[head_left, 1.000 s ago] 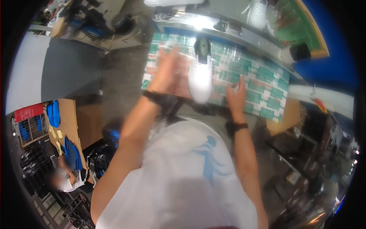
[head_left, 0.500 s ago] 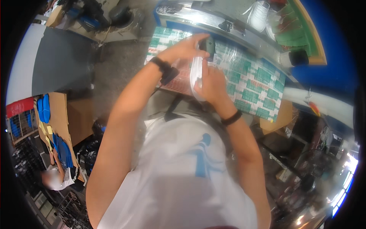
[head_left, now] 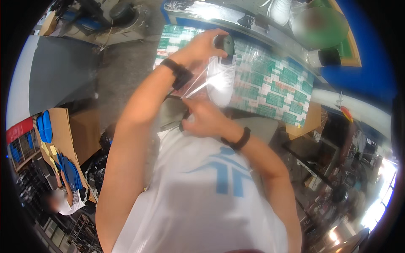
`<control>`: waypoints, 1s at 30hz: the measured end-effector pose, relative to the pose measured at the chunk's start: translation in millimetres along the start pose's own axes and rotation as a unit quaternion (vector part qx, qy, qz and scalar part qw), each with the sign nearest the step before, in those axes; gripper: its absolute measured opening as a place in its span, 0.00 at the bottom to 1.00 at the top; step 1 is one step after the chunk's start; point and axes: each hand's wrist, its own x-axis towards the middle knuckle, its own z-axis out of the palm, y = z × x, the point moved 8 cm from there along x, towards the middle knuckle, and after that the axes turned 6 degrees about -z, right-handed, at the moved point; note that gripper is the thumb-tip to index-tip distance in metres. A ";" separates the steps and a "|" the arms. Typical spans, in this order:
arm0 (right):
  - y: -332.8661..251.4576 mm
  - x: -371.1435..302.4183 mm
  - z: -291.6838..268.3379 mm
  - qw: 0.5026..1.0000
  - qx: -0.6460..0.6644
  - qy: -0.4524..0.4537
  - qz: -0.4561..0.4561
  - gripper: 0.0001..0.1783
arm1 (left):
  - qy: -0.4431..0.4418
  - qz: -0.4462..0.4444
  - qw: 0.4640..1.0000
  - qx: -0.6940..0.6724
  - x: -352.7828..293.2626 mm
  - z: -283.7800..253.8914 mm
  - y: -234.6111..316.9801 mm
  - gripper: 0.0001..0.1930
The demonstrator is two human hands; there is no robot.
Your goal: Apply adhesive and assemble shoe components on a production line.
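Observation:
A white lace-up shoe [head_left: 221, 84] sits over a covered work surface, toe toward me, with a dark green shoe last [head_left: 228, 44] standing out of its opening. My left hand [head_left: 203, 44] is closed around the last at the shoe's heel end. White shoelaces [head_left: 196, 87] stretch taut from the shoe toward my body. Their near ends run into my right hand [head_left: 206, 118], which is closed on them close to my shirt. Its fingertips are partly hidden. A black band circles each of my wrists.
Under the shoe lies a green-and-white patterned cover [head_left: 270, 84]. Beyond it runs a metal-edged conveyor [head_left: 202, 10]. Another white shoe [head_left: 280, 12] stands in a green tray [head_left: 327, 25] at the far right. On the left, a co-worker [head_left: 67, 202] is near blue shoe parts [head_left: 69, 168].
My right hand has left the shoe's side and come back toward my body, drawing the laces out taut. The shoe's top now faces up more; my left hand stays at its heel end.

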 end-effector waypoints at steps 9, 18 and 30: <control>53.8 -50.7 -116.8 0.940 -0.120 0.302 0.103 0.43 | -0.046 -0.092 0.993 -0.065 9.4 19.0 0.7 0.56; 11.2 -45.7 -129.1 0.948 -0.283 0.127 0.065 0.47 | 0.022 0.004 1.000 0.010 11.9 27.5 -2.2 0.44; 67.9 -49.5 -140.4 0.927 -0.286 0.168 0.173 0.29 | 0.022 0.045 0.999 -0.016 14.9 33.7 7.1 0.41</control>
